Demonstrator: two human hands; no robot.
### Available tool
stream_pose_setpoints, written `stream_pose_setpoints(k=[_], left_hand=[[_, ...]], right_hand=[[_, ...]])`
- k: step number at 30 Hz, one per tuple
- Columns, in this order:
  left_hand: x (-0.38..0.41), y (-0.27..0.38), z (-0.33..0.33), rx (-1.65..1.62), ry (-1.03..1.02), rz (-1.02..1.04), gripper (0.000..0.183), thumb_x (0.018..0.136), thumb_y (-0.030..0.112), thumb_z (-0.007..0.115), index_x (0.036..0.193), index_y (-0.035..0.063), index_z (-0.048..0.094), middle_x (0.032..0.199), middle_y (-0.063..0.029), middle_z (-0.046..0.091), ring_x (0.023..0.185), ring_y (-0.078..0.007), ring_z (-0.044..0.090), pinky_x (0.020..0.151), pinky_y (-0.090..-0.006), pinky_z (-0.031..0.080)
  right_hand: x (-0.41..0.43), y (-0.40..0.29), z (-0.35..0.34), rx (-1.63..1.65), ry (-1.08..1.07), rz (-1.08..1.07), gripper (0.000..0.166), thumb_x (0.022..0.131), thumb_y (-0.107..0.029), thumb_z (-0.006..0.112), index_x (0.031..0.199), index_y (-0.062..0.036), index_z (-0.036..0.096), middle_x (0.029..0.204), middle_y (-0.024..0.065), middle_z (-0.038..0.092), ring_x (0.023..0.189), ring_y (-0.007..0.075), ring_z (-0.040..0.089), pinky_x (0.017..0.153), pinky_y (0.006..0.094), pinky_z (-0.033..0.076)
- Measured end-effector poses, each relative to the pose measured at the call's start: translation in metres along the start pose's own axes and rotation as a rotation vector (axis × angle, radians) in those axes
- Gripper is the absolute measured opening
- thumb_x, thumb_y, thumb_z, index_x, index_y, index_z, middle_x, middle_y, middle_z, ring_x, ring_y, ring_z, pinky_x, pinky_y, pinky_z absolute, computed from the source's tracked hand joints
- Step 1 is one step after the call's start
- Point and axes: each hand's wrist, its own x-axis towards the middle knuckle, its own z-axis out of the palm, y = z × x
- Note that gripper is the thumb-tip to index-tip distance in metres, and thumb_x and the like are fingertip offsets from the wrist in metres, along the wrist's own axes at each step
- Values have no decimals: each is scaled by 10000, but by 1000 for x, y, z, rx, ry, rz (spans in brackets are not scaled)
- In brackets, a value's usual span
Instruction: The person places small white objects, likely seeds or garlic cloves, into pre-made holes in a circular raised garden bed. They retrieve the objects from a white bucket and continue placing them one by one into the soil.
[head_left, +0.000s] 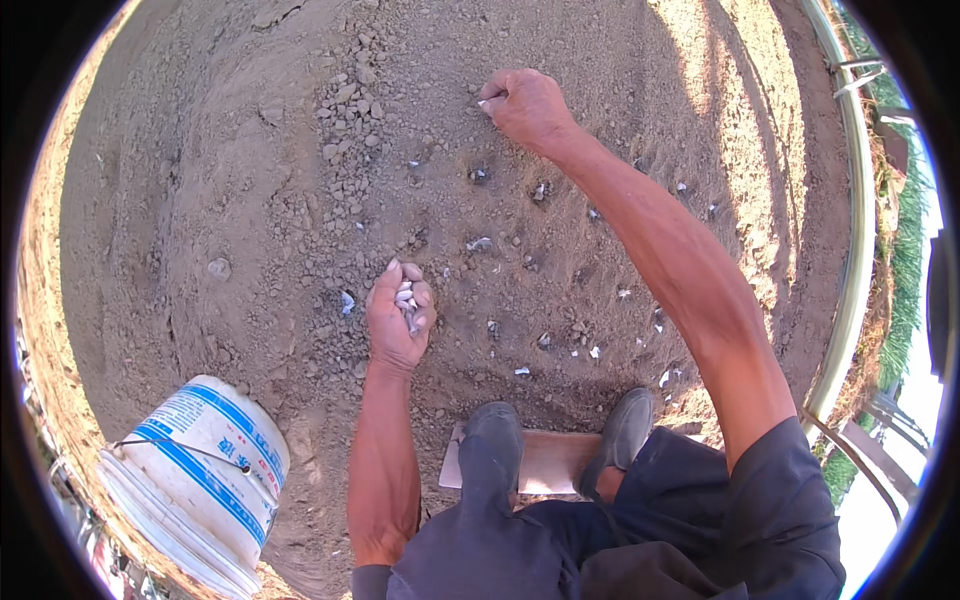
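Observation:
My left hand (401, 311) is curled around several whitish garlic cloves (406, 295), held just above the soil left of centre. Farther forward, my right hand (529, 109) pinches one small white piece, which looks like a clove (484, 103), between thumb and fingertips over the bare soil. Between and below the hands, small white pieces (478, 244) dot the loose brown soil (450, 210), some sitting in shallow hollows. Whether these are cloves or bits of skin I cannot tell for each.
A white plastic bucket with blue bands (217, 442) stands at the lower left. My shoes rest on a flat board (551, 457). Clods (352, 112) lie in a strip at upper left of centre. A pale curved pipe (855, 225) runs along the right, with green plants beyond.

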Motion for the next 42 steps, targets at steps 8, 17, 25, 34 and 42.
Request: stream_pose_setpoints(k=[8, 17, 25, 34, 42], left_hand=[[2, -3, -2, 29, -32, 57, 413, 1022, 388, 408, 912, 37, 596, 635, -81, 580, 436, -140, 469, 379, -234, 387], [0, -2, 2, 64, -51, 127, 561, 1025, 495, 337, 941, 14, 613, 652, -86, 595, 455, -131, 469, 383, -231, 376], [2, -8, -1, 41, -57, 134, 527, 989, 575, 356, 1055, 112, 599, 845, -36, 648, 689, -145, 618, 523, -283, 494], [5, -11, 1, 67, -30, 146, 465, 992, 525, 377, 1115, 129, 587, 1020, -14, 662, 919, -165, 659, 736, -328, 555], [5, -9, -1, 187, -151, 181, 400, 1006, 461, 419, 996, 102, 594, 714, 22, 601, 522, -69, 537, 415, -228, 426]], right_hand=[[23, -13, 21, -374, -80, -53, 193, 749, -113, 630, 917, -56, 708, 905, 193, 699, 900, 363, 678, 810, 442, 547], [-9, -18, 37, -167, 197, -276, 150, 840, -138, 596, 935, -62, 684, 891, 163, 675, 849, 361, 659, 756, 453, 538], [-142, -98, 49, 32, -358, -560, 150, 773, -144, 668, 883, -42, 671, 833, 140, 582, 817, 331, 630, 700, 429, 534], [-155, -102, 56, 75, -229, -523, 100, 765, -65, 608, 839, -12, 565, 853, 181, 566, 822, 387, 611, 705, 472, 513], [-154, -95, 48, 333, -266, -160, 165, 807, -122, 660, 917, -3, 624, 833, 168, 647, 769, 322, 649, 706, 406, 518]])
